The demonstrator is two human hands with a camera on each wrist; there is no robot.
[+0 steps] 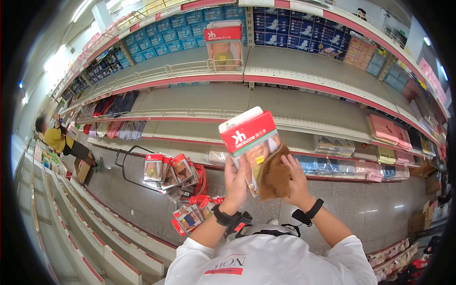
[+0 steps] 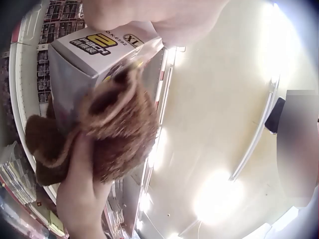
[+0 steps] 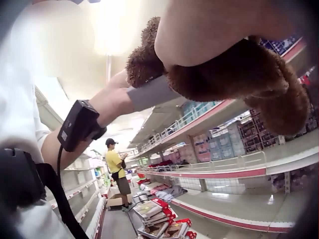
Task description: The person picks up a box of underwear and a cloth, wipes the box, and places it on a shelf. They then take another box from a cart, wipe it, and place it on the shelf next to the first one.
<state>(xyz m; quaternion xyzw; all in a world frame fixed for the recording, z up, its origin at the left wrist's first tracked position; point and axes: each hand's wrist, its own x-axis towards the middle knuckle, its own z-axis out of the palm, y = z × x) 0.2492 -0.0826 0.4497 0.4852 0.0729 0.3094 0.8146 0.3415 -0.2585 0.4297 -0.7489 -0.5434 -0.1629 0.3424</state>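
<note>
The left hand (image 1: 236, 183) grips the lower left side of a red and white underwear box (image 1: 247, 135), tilted above the aisle floor. A brown fuzzy cloth (image 1: 275, 178) lies against the box's right side, and the right hand (image 1: 297, 183) holds it there. In the left wrist view the box end (image 2: 99, 45) shows "XL", with the brown cloth (image 2: 119, 129) bunched beside it. The right wrist view shows the right hand (image 3: 209, 30) over the dark brown cloth (image 3: 229, 74); its fingertips are hidden there.
A similar box (image 1: 224, 47) stands on the upper shelf (image 1: 294, 71). Several red packages (image 1: 178, 171) are piled by a black-handled cart (image 1: 124, 161) on the floor. Someone in a yellow shirt (image 1: 54, 140) stands at the left of the aisle. Folded goods (image 1: 332, 145) lie on lower shelves.
</note>
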